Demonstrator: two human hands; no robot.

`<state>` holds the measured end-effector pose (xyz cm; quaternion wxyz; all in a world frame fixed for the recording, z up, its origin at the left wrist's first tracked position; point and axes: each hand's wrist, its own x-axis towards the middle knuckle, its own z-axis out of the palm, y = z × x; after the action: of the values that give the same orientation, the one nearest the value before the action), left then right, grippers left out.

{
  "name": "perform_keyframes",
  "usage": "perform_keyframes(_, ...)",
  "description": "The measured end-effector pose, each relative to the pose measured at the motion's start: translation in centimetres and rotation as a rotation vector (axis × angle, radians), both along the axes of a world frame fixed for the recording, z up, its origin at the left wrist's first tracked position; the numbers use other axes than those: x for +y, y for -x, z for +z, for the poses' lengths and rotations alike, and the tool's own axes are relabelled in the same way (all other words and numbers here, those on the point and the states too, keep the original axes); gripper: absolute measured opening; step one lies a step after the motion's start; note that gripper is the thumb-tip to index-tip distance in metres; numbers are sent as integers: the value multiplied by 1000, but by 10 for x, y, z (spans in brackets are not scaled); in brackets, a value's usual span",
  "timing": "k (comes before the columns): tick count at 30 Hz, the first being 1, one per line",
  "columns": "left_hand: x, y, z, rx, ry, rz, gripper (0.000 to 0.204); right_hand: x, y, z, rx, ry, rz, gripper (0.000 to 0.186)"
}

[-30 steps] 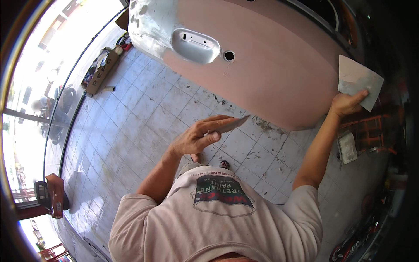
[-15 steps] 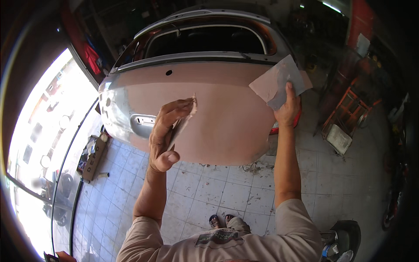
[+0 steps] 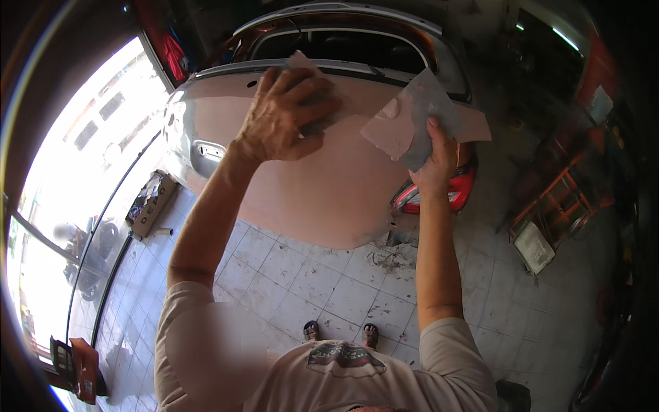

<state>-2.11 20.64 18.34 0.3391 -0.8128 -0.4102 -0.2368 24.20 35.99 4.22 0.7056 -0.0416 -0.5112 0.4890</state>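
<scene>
Our left hand (image 3: 281, 123) has its fingers bent and slightly parted, closed around a thin spreader (image 3: 303, 62), whose pale corner pokes out past the fingertips; most of the blade hides under the hand. Our right hand (image 3: 436, 163) grips the lower edge of a flat plate (image 3: 434, 95), one digit laid over its near face, the others out of sight behind it. On that plate, up and left of the right fingers, sits pinkish paste (image 3: 391, 110), thicker in one small lump. Behind and below the left fingers spreads the car's rear panel (image 3: 322, 196), coated dull pink; whether the blade touches it, we cannot tell. To the left of those fingers are a round hole (image 3: 252, 84) and a bare-metal recess (image 3: 208, 154), and just below the right hand is a red tail light (image 3: 465, 185). Farther down from both hands lies the tiled floor (image 3: 343, 292), with a cardboard box (image 3: 154, 199) out to the left. We judge the step in hand to be spreading paste over the pink area; the next move seems to call for a flat, even blade against the panel, with the loaded plate held level nearby.
</scene>
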Motion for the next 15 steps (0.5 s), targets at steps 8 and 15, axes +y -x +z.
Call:
perform_keyframes(8,-81,23,34,-392,16,-112,58,1,8,-5,-333,-588,-680,40)
perform_keyframes(15,-88,32,29,-187,29,65,64,1,11,3,-327,-625,-724,41)
